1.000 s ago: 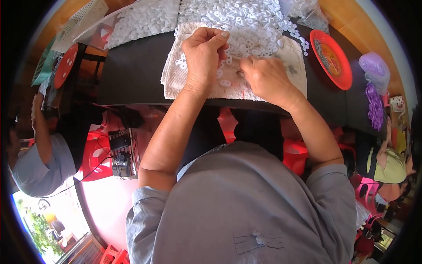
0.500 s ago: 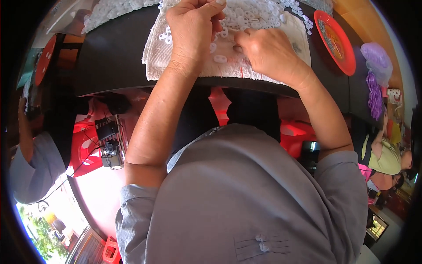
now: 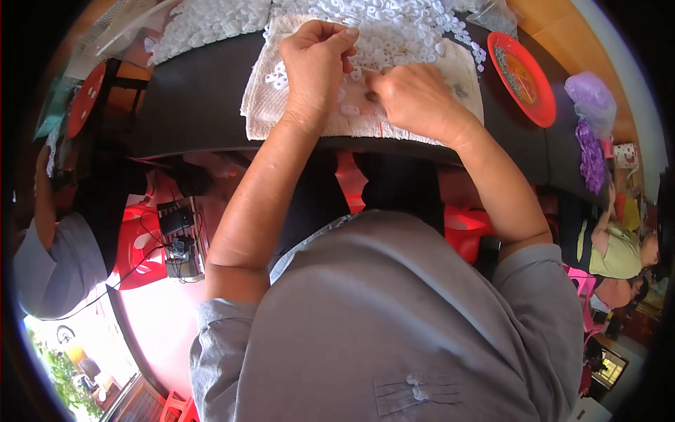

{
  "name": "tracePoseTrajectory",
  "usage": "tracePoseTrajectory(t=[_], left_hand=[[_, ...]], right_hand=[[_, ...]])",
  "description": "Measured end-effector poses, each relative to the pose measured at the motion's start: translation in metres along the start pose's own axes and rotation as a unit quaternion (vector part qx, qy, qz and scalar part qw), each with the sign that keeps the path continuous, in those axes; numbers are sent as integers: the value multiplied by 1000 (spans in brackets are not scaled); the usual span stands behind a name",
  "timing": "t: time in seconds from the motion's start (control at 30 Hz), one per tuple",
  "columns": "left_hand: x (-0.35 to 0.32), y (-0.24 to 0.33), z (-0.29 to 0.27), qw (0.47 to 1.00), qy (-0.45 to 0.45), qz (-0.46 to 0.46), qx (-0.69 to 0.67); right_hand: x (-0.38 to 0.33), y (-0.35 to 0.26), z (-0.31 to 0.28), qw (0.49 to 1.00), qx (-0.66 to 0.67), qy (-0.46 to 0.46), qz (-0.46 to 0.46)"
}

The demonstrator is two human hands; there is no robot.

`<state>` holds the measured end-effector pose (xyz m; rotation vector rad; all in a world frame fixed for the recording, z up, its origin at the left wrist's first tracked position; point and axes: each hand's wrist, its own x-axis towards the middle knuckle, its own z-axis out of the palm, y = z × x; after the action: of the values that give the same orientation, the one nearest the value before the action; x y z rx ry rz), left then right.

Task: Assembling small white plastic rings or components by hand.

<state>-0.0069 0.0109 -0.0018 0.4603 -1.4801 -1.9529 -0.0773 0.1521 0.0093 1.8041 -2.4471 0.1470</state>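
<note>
A white cloth (image 3: pixel 281 105) lies on a black table (image 3: pixel 190 105), covered with several small white rings (image 3: pixel 401 28). My left hand (image 3: pixel 316 63) rests on the cloth with its fingers curled and pinched together among the rings; what it grips is too small to tell. My right hand (image 3: pixel 415 95) lies just to its right, fingers bent down onto the cloth near a loose ring (image 3: pixel 350 110). The fingertips of both hands nearly touch.
A red plate (image 3: pixel 524 77) holding small dark bits sits at the table's right end, with purple pieces (image 3: pixel 590 141) beyond it. More white rings (image 3: pixel 204 24) lie at the far left. Another person (image 3: pixel 49 246) sits at the left, one more (image 3: pixel 619 246) at the right. Red stools (image 3: pixel 140 239) stand below.
The view has tilted, so the table sits lower and further right in the picture. Both hands stay on the cloth, still close together, the left fingers now pinched tighter.
</note>
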Motion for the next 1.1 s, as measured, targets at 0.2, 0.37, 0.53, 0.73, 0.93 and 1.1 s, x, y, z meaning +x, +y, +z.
tracePoseTrajectory(t=[0.2, 0.37, 0.53, 0.73, 0.93, 1.1], left_hand=[[-1, 0, 0, 1000, -14, 3, 7], [-3, -3, 1, 994, -104, -6, 30], [-5, 1, 4, 980, -192, 20, 45], [-7, -4, 4, 985, -164, 41, 47], [-10, -10, 5, 977, -166, 111, 77], [-11, -9, 6, 962, -154, 171, 149]], right_hand=[[4, 20, 5, 991, 97, 86, -11], [0, 38, -4, 795, 583, 17, 168], [8, 44, -20, 788, 601, 50, 123], [12, 45, -32, 778, 615, 36, 125], [6, 40, -23, 732, 665, 68, 132], [3, 43, -15, 713, 684, 77, 136]])
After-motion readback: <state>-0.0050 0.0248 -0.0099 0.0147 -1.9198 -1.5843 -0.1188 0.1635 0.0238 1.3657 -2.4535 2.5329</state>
